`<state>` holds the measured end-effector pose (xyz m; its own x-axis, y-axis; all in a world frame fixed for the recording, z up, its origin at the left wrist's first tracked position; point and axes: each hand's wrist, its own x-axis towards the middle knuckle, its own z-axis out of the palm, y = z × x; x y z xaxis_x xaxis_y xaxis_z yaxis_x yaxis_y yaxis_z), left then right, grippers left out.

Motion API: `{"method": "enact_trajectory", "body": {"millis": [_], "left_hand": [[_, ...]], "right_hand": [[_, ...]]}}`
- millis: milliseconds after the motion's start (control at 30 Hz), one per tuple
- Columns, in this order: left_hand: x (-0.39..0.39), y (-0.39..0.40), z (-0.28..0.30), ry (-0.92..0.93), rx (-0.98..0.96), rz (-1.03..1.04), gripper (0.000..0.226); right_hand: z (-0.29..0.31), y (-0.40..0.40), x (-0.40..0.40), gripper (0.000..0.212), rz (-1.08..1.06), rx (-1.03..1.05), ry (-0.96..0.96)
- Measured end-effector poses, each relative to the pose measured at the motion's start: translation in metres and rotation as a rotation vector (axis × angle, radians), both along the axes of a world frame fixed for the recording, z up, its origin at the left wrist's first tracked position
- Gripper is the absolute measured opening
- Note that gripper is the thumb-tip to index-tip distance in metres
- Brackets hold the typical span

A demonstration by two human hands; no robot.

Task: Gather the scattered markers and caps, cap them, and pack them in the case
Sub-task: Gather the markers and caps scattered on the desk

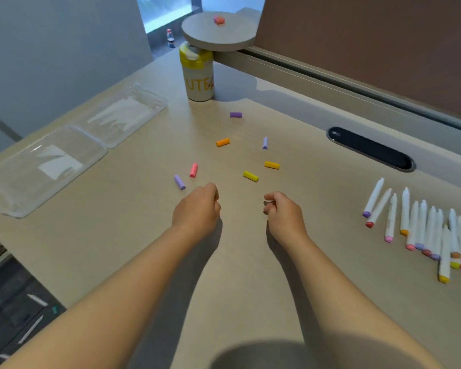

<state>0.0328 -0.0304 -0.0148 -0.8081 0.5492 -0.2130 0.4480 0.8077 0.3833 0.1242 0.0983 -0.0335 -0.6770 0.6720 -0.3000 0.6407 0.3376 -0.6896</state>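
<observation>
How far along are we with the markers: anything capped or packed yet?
Done: the markers lie gathered at the right of the desk, none visibly capped. In hand: nothing visible; the left hand and right hand hover, fingers curled, near the scattered caps. Left: seven loose caps to collect, all capping, and packing the open clear case.

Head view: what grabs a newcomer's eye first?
The coloured caps scattered mid-desk, such as the pink cap and the orange cap, just beyond the left hand and right hand, both with curled fingers. To the right, a cluster of white markers lies on the desk. At the left edge sits the open clear case, with a yellow-lidded bottle behind the caps.
</observation>
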Motion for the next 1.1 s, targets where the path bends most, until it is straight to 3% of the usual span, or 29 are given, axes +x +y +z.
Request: {"method": "enact_trajectory", "body": {"millis": [133, 233, 367, 467, 567, 700, 767, 933, 1100], "left_hand": [[-0.01, -0.014, -0.006, 0.028, -0.195, 0.088, 0.033], [-0.013, -0.015, -0.015, -0.034, -0.227, 0.132, 0.045], [-0.019, -0.01, -0.018, -0.136, -0.249, 0.042, 0.03], [-0.026, -0.011, -0.016, -0.153, -0.169, 0.05, 0.028], [-0.035, -0.017, -0.013, -0.132, -0.033, 0.113, 0.024], [-0.053, -0.023, -0.01, -0.122, 0.151, 0.287, 0.02], [-0.063, -0.024, -0.01, -0.143, 0.142, 0.366, 0.018], [-0.084, -0.022, -0.011, -0.298, -0.02, 0.509, 0.042], [-0.103, -0.018, -0.016, -0.344, -0.083, 0.474, 0.04]], "right_hand": [[0.003, -0.006, -0.017, 0.031, 0.073, 0.086, -0.014], [0.004, -0.004, -0.026, 0.034, 0.104, 0.146, -0.035], [0.003, 0.004, -0.038, 0.039, 0.119, 0.234, -0.099], [0.001, 0.007, -0.053, 0.038, 0.129, 0.276, -0.142], [-0.004, 0.009, -0.067, 0.021, 0.148, 0.348, -0.159], [-0.005, 0.009, -0.08, 0.019, 0.212, 0.423, -0.232], [-0.002, 0.006, -0.088, 0.019, 0.23, 0.446, -0.253], [0.004, -0.007, -0.108, 0.024, 0.131, 0.258, -0.159], [0.002, -0.013, -0.123, 0.013, 0.087, 0.13, -0.142]]}}
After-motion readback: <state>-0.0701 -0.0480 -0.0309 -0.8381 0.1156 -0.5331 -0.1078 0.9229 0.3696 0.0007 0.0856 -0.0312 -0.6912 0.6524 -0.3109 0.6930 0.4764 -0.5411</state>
